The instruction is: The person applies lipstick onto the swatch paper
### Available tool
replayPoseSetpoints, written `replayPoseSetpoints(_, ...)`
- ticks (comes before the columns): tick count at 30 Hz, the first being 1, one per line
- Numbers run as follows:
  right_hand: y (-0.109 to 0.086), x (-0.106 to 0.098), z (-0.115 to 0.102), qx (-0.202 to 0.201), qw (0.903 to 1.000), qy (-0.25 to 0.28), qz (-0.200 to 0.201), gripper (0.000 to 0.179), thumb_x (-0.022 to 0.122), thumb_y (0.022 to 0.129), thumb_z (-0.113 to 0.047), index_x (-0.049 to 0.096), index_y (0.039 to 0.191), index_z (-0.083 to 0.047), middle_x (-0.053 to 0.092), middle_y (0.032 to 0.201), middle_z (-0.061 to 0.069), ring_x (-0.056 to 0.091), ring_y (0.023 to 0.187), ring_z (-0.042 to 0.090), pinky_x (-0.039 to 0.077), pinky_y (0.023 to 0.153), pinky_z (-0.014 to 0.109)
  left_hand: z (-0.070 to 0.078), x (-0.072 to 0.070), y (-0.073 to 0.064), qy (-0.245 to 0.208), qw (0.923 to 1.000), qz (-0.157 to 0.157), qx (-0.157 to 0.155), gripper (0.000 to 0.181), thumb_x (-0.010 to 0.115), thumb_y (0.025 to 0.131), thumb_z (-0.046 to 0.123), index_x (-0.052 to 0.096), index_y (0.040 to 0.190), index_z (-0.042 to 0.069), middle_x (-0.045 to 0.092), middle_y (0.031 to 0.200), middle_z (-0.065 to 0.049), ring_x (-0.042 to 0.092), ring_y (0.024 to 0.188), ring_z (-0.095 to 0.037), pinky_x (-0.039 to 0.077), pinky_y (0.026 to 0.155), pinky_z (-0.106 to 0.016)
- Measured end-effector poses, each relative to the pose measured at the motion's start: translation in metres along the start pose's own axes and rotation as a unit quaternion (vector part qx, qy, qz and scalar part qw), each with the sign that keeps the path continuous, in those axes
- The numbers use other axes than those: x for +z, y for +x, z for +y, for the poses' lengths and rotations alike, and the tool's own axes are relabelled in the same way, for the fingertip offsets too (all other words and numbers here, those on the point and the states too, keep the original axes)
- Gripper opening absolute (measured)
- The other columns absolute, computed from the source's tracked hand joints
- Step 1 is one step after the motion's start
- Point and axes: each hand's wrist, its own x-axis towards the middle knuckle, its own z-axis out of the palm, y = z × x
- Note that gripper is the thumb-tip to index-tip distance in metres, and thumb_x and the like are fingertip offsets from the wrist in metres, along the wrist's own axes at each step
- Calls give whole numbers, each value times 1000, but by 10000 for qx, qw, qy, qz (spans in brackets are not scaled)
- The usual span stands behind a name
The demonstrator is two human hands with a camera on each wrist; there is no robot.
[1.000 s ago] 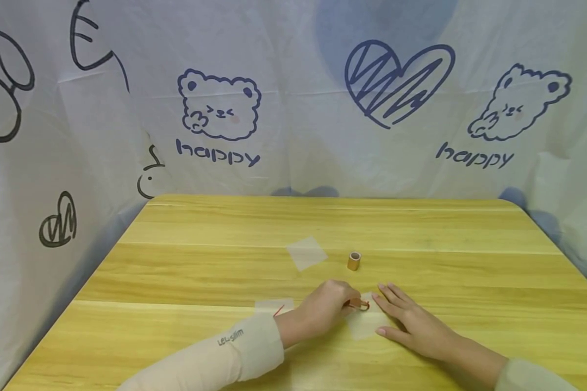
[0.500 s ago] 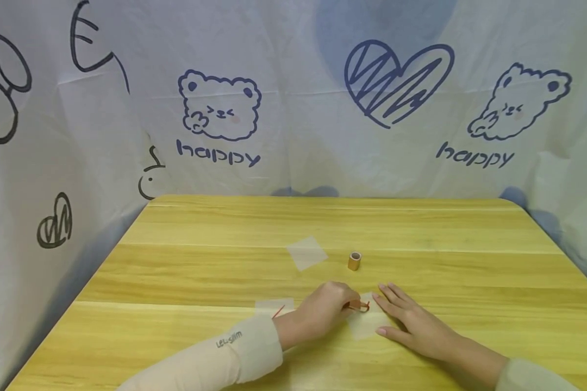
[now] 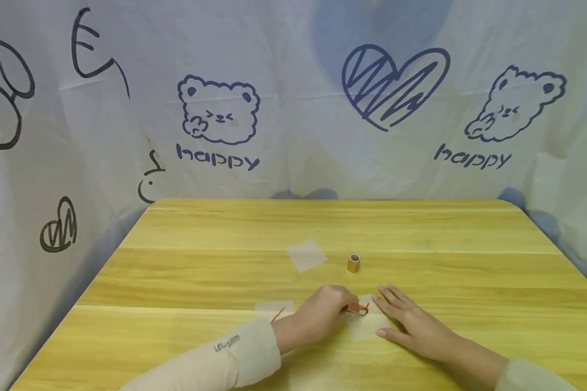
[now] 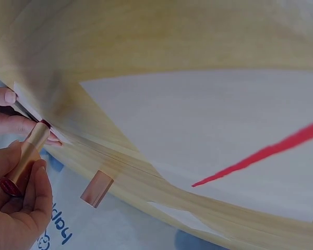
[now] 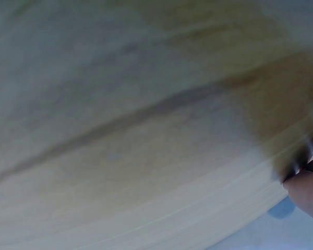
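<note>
My left hand (image 3: 325,310) pinches a lipstick (image 4: 28,156) in a gold tube, its red tip pointing right and down at a small white paper (image 3: 365,327). A short red stroke (image 3: 368,306) shows right at that tip. My right hand (image 3: 418,328) lies with fingers spread, fingertips at the right edge of this paper. Left of it is a second white paper (image 4: 130,99) with a red line (image 4: 261,153) across it, partly hidden by the left sleeve in the head view. The gold lipstick cap (image 3: 354,263) stands just beyond the hands.
A third small paper (image 3: 306,255), blank, lies behind the left hand on the wooden table (image 3: 200,271). A white curtain (image 3: 298,125) with blue drawings hangs behind the table's far edge.
The lipstick tip has shifted slightly toward the near left, and the red stroke by it looks a little longer. My right hand has stayed in place. The head view has tilted a little.
</note>
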Motion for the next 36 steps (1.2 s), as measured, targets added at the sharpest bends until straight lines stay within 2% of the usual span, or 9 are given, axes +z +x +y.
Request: replayPoseSetpoints(36,-1,-1,-1,7,10000,-40,33,62,53,91,-45,43,138,-5,33,146,21,29,133,45,35,101,58,1,0,-6,-80,10000,3,-13,4,69,81,9,71,85,9,72,89,0,62,74,-1,43,67,0)
